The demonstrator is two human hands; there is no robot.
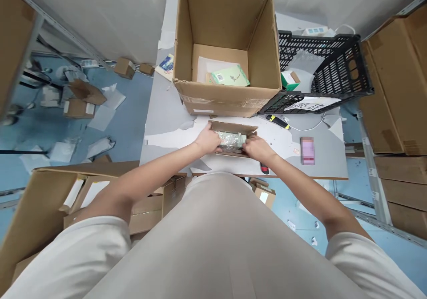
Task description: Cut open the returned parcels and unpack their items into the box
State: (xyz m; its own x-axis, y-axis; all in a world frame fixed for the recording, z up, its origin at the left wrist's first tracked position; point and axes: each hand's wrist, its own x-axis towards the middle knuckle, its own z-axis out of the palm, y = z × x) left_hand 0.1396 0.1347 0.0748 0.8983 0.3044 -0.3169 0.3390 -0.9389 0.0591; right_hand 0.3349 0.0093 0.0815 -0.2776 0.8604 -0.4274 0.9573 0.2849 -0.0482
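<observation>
A small open cardboard box [233, 125] lies on the table in front of me. Inside it rests a pale green item in shiny clear wrap [231, 141]. My left hand [208, 139] is closed round the left end of the box, with its fingers against the wrapped item. At the opposite end, my right hand [256, 148] is closed with its fingertips bent in over the side wall; exactly what they press on is partly hidden. A red and black tool [264, 169] lies by the table's front edge, below my right wrist.
Behind stands a large open carton [227, 97] with a green box [231, 75] inside. To its right is a black plastic crate [336, 79]. A yellow and black cutter [278, 121] and a pink-purple phone-shaped object [307, 151] lie on the table [328, 165]. Cartons [390, 112] are stacked at right.
</observation>
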